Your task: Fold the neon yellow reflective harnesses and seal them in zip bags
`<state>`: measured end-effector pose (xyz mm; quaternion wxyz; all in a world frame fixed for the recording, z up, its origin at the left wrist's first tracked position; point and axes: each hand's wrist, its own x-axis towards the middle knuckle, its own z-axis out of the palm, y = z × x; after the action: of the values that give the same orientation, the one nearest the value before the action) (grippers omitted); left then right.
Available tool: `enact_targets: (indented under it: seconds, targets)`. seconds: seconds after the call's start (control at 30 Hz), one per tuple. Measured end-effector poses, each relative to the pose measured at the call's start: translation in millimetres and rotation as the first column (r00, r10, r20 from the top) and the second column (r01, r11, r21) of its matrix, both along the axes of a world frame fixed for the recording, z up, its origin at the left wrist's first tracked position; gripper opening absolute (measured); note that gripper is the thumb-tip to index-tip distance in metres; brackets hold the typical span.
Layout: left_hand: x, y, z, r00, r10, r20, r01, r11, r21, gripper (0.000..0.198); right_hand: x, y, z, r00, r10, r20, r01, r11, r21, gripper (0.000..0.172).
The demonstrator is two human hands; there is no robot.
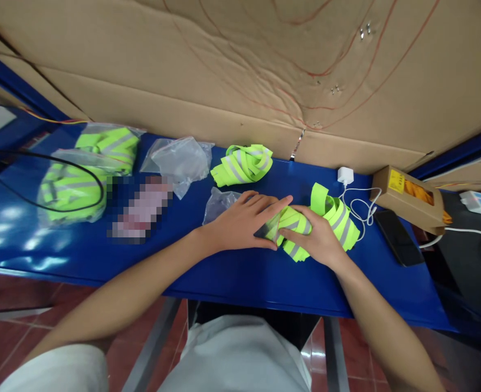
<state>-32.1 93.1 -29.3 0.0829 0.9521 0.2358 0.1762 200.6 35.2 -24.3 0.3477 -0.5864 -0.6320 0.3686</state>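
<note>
A folded neon-yellow reflective vest (333, 213) lies on the blue table (240, 275) in front of me. My left hand (244, 222) lies flat with fingers stretched out, pressing the vest's left end. My right hand (317, 238) is closed on the vest's middle, thumb pinching the folded strips. A clear plastic bag (217, 203) lies just behind my left hand. Another folded vest (242, 163) rests farther back.
At left sit bagged vests (87, 177), a black cable (61, 163) and an empty clear bag (180, 160). At right are a white charger (345, 175) with cord, a black phone (398, 237) and a cardboard box (412, 198). Cardboard sheets (240, 71) wall the back.
</note>
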Motion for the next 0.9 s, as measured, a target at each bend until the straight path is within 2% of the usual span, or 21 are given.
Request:
enact_targets:
  seconds: [0.07,0.17,0.23,0.3,0.43,0.6,0.77,0.9]
  targets:
    - [2.4,-2.1,-3.4,1.0,-0.011,-0.006,0.011,1.0,0.015,0.115,-1.9,-2.6,-0.6,0.995,0.094,-0.012,-0.095,0.995,-0.042,0.054]
    - [4.8,-5.9,-5.8,0.999,-0.039,-0.027,0.04,0.999,0.03,0.118,-2.1,-3.7,-0.9,0.99,0.136,-0.035,-0.138,0.986,-0.097,0.056]
    - [5.6,-8.5,-5.3,0.998,-0.056,-0.033,0.057,0.998,0.034,0.118,-1.5,-2.6,-1.0,0.981,0.174,-0.083,-0.183,0.977,-0.111,0.051]
    - [6.1,-10.7,-3.6,0.998,-0.052,-0.035,0.053,0.998,0.039,0.117,-1.7,-0.8,-1.2,0.981,0.163,-0.103,-0.172,0.982,-0.079,0.045]
    - [7.6,-13.6,0.4,0.999,0.003,-0.046,-0.001,0.999,0.035,0.117,-3.5,1.4,-3.5,0.997,0.072,-0.026,-0.071,0.997,0.026,0.039]
    - [10.7,-18.1,5.3,0.995,-0.059,-0.08,0.062,0.998,0.028,0.124,-1.9,-1.0,-10.5,0.993,0.116,-0.002,-0.115,0.989,-0.091,0.048]
    - [8.8,-21.7,10.0,0.989,-0.077,-0.13,0.079,0.997,0.007,0.126,3.6,-2.0,-9.1,0.958,0.282,-0.056,-0.285,0.957,-0.058,0.046]
    - [4.5,-16.4,8.4,0.99,-0.019,-0.136,0.014,0.999,-0.033,0.117,9.9,0.9,-0.6,0.906,0.394,-0.155,-0.408,0.91,-0.076,0.062]
